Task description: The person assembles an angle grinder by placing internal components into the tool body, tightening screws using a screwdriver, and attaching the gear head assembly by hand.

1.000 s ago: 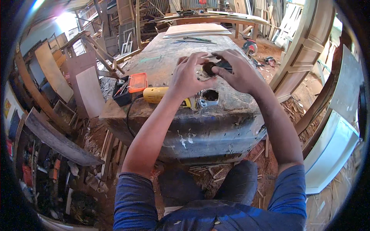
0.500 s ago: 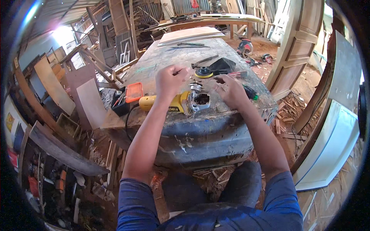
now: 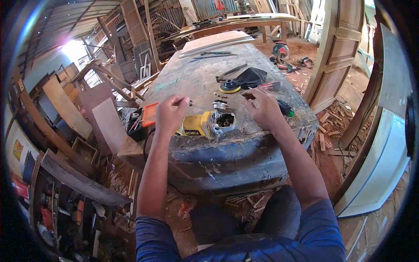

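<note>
A yellow angle grinder point(image 3: 198, 125) lies at the bench's near edge, its metal gear housing point(image 3: 225, 122) uncovered at the right end. Just beyond it sits a round metal part point(image 3: 220, 105), with small dark bits behind. My left hand point(image 3: 171, 114) is above the grinder's left end, thumb and fingers pinched; what they hold, if anything, is too small to make out. To the right of the housing, my right hand point(image 3: 264, 109) hovers with fingers bent and a gap at the thumb, nothing visible between. Near it lies a green-and-black handled tool point(image 3: 284, 108).
On the bench point(image 3: 174, 72) lie a yellow-edged disc point(image 3: 230, 86), a black pouch point(image 3: 252, 77), a hammer-like tool point(image 3: 231, 72) and flat boards point(image 3: 214, 43). An orange tray point(image 3: 149, 114) sits at the left edge. A wooden door point(image 3: 334, 56) stands right; scraps litter the floor.
My left hand has moved left and lower, from above the grinder's middle toward its left end. My right hand stays nearly in place. The view has shifted slightly.
</note>
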The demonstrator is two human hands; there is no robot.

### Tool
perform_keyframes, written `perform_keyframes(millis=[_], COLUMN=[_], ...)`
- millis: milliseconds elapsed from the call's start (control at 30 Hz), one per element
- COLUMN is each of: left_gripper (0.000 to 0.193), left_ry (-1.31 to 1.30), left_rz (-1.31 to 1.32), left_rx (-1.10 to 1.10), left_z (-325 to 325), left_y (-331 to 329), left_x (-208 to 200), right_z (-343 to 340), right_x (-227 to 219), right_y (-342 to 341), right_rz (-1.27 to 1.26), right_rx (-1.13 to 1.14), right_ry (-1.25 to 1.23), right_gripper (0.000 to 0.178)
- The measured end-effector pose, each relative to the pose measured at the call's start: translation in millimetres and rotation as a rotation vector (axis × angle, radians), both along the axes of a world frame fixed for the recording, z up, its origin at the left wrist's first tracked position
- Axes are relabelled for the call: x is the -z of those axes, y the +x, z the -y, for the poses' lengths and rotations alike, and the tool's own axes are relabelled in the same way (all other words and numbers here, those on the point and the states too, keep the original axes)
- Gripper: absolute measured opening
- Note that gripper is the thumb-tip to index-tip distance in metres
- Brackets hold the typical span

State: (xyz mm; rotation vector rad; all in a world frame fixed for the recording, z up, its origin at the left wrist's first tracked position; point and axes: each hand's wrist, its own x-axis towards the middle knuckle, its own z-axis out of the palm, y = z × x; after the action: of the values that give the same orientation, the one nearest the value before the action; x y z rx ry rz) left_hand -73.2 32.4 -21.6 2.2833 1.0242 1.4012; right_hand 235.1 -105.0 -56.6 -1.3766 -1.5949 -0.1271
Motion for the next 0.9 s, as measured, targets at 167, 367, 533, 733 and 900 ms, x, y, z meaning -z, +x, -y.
perform_keyframes(millis=[167, 367, 533, 733, 900], left_gripper=[0.039, 0.036, 0.033, 0.04, 0.041], left_ry=[-0.187, -0.075, -0.075, -0.046, -0.107], left_rz=[-0.171, -0.2, -0.183, -0.197, -0.216], left_rx=[-0.029, -0.12, -0.129, -0.161, 0.054], left_z=[5.6, 18.8, 22.3, 11.0, 25.2], left_y=[-3.7, -13.0, -10.6, -7.9, -10.6], left_x=[3.4, 11.3, 11.9, 10.0, -0.3], right_z=[2.0, 4.6, 5.5, 3.0, -1.4], right_x=[-1.6, -6.2, -3.8, -3.7, -2.9], right_y=[-1.9, -3.5, -1.5, -5.0, -3.4], right_rz=[-0.061, -0.076, -0.079, -0.058, -0.054], right_rx=[-0.035, -0.011, 0.011, 0.038, 0.07], right_ry=[0.011, -0.022, -0.031, -0.036, -0.052], right_gripper=[0.027, 0.027, 0.026, 0.025, 0.024])
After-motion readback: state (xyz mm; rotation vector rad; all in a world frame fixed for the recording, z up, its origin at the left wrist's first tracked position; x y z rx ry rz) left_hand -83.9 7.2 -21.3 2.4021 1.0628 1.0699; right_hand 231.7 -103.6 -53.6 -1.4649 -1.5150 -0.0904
